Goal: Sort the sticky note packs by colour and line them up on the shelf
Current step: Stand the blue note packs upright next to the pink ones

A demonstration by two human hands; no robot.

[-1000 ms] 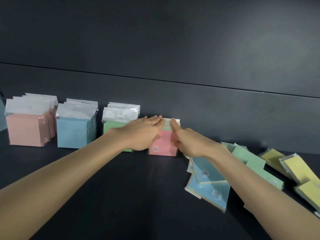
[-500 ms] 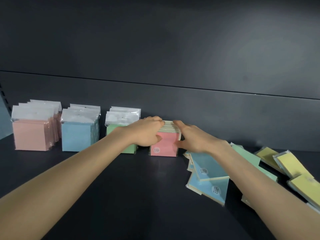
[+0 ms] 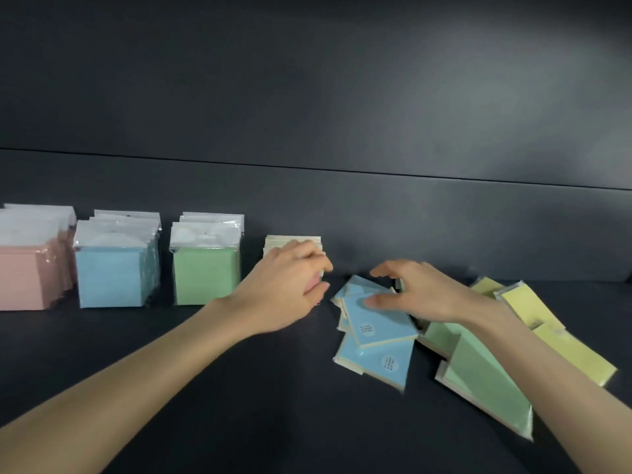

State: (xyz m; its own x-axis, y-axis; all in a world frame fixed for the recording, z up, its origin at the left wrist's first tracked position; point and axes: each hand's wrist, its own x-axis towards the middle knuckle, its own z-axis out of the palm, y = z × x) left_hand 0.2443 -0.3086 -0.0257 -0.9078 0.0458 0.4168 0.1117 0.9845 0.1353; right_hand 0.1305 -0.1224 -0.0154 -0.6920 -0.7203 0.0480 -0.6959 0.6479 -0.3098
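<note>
Three sorted rows stand upright at the back of the dark shelf [image 3: 239,415]: pink packs [image 3: 24,278], blue packs [image 3: 109,278] and green packs [image 3: 205,275]. Right of them stands a fourth row, the pink-fronted packs [image 3: 290,241]. My left hand [image 3: 284,289] covers its front, fingers and thumb curled at its right edge with pink showing between them. My right hand [image 3: 424,292] hovers with spread, bent fingers over the loose blue packs [image 3: 379,323], its thumb touching the top one.
More loose packs lie flat on the right: green ones [image 3: 485,381] under my right forearm and yellow ones [image 3: 574,357] at the far right. The shelf's dark back wall [image 3: 376,217] rises directly behind the rows.
My right hand left the pink-fronted row and moved right, over the loose blue packs. My left hand slid from the row's top down to its front right edge. The view shifted right.
</note>
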